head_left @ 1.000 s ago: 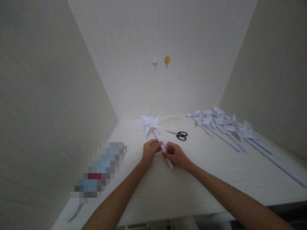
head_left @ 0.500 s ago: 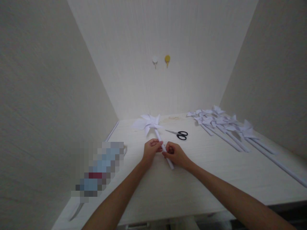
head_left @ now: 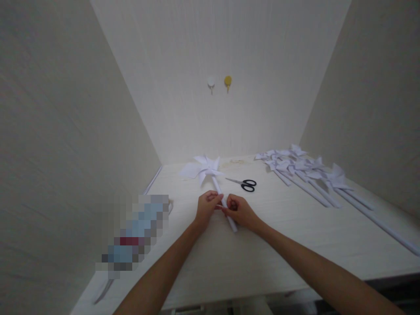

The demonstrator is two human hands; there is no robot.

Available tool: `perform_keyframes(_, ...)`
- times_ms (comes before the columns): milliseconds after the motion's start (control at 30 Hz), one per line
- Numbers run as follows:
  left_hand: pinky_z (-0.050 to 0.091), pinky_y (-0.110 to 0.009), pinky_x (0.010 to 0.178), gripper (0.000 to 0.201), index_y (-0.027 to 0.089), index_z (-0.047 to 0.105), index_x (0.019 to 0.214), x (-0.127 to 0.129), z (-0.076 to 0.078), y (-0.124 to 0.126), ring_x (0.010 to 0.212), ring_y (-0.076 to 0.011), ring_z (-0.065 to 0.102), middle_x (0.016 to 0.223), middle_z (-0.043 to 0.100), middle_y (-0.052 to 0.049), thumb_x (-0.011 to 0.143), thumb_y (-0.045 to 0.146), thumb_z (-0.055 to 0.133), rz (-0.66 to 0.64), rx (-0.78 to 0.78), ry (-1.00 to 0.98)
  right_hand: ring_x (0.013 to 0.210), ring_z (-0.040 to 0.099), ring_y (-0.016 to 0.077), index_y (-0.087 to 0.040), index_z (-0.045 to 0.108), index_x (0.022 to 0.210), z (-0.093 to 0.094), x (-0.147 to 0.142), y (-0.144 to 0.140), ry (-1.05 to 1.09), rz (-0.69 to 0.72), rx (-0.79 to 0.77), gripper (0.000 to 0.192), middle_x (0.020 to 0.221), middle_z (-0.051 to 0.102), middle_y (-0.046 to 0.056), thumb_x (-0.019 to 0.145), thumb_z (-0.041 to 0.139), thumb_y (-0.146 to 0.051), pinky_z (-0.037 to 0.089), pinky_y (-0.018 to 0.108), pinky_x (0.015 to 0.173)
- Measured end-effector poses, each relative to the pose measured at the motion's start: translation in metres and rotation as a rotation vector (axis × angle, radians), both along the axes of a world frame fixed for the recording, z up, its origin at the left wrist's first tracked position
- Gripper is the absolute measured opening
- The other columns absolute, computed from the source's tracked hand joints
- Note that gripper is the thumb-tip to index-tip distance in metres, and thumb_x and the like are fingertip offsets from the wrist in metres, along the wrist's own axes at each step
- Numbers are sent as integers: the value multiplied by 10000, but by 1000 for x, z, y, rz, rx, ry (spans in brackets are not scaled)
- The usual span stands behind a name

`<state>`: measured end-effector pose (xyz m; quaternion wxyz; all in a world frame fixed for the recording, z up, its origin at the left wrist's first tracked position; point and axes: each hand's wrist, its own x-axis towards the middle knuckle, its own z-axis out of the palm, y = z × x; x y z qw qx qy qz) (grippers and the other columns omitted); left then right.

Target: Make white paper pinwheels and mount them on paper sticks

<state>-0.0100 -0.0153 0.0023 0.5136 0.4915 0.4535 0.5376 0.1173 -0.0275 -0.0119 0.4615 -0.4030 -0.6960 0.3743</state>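
Observation:
A white paper pinwheel lies on the pale tabletop, its rolled-paper stick slanting down toward me. My left hand pinches the stick from the left, a little below the blades. From the right, my right hand has its thumb and fingertips closed on the same stick, slightly lower. The stick's bottom end shows beneath the hands. Black-handled scissors lie right of the pinwheel, with the blades pointing left.
Several white paper pinwheels with rolled sticks are laid along the table's right side. A pixelated object sits at the left. Two small hooks, one white and one yellow, are on the back wall.
Both hands keep their grip on the stick in nearly the same place. The whole view has shifted very slightly; nothing has been let go.

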Motion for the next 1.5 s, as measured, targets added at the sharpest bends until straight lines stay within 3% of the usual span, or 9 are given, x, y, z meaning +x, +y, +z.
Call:
perform_keyframes(200, 434, -172, 407, 218, 125, 519, 592, 0, 2, -1, 430, -72, 499, 495, 535, 35, 502, 256, 667, 43, 25, 24, 415, 334, 68, -199, 337, 557, 0, -1, -2, -6, -14, 13, 235, 457, 381, -70, 645, 543, -270, 245, 185, 387)
perform_keyframes(400, 423, -181, 413, 223, 125, 522, 585, -1, 2, 0, 431, -81, 503, 482, 538, 27, 502, 273, 666, 71, 53, 44, 395, 325, 68, -200, 375, 581, 4, -3, -8, -74, -144, 96, 247, 434, 364, -76, 641, 569, -342, 241, 184, 378)
perform_keyframes(600, 410, -189, 412, 216, 130, 532, 609, 0, 2, -1, 455, -105, 539, 502, 569, 11, 526, 289, 652, 64, 70, 79, 379, 399, 86, -205, 456, 719, 2, -3, -7, -137, -209, 153, 107, 436, 470, -63, 699, 514, -293, 269, 190, 396)
perform_keyframes(733, 408, -194, 423, 201, 133, 536, 648, -2, 2, 0, 492, -123, 571, 551, 598, -12, 592, 317, 594, 29, 70, 72, 429, 493, 113, -191, 486, 712, 0, 0, -2, -132, -219, 101, 90, 522, 591, -9, 707, 503, -280, 319, 199, 425)
perform_keyframes(967, 382, -180, 407, 107, 132, 507, 581, -3, 4, -2, 400, -85, 510, 459, 540, 18, 622, 230, 516, 31, 61, 50, 500, 543, 137, -180, 468, 719, 3, 6, -1, -54, -264, 45, 73, 580, 627, 24, 704, 486, -249, 360, 208, 461)
perform_keyframes(1167, 336, -177, 365, 106, 141, 477, 473, -4, 6, -4, 325, -68, 426, 357, 464, 42, 577, 163, 479, 55, 78, 84, 466, 499, 121, -179, 482, 736, 0, 10, -1, -160, -340, 110, 118, 582, 621, 8, 723, 453, -293, 324, 202, 441)
perform_keyframes(1333, 302, -167, 355, 140, 148, 451, 420, -5, 11, -7, 317, -56, 376, 319, 412, 57, 559, 148, 448, 66, 80, 118, 492, 498, 125, -184, 503, 791, 4, 43, -11, -447, -399, 133, 172, 601, 606, 0, 748, 410, -322, 336, 214, 480)
perform_keyframes(1500, 288, -166, 356, 146, 148, 447, 413, -5, 11, -6, 315, -53, 361, 311, 399, 62, 558, 158, 452, 61, 97, 151, 592, 532, 159, -188, 504, 815, 14, 113, -38, -774, -546, 212, 236, 680, 594, 33, 780, 342, -357, 349, 236, 515)
